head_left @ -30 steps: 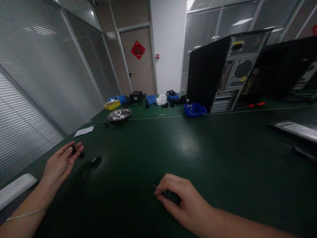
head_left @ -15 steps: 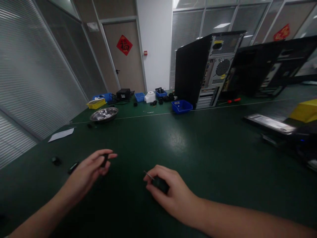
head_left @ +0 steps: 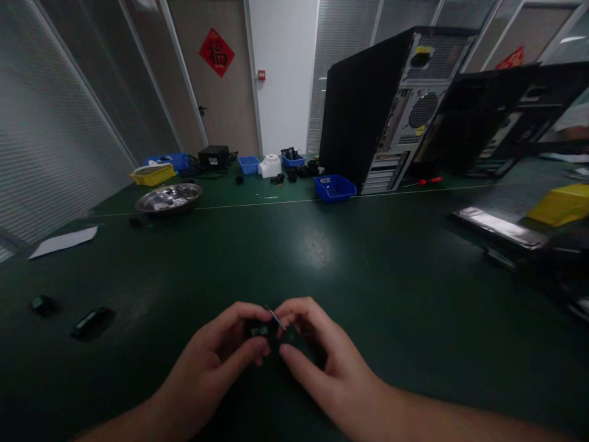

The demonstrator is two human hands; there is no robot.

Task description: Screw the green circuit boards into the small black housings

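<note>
The left hand (head_left: 211, 362) moved beside the right hand (head_left: 334, 359); its grip pinches a black piece (head_left: 258, 330), the other wraps round a thin-tipped tool (head_left: 295, 339)

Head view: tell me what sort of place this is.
Probably an electronics workroom: a computer tower stands beside a blue bin on a green table, and the right hand holds a thin-shafted tool.

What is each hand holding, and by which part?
The right hand grips what looks like a screwdriver by its dark handle. The left hand pinches a small dark part; exactly where on it cannot be told.
</note>
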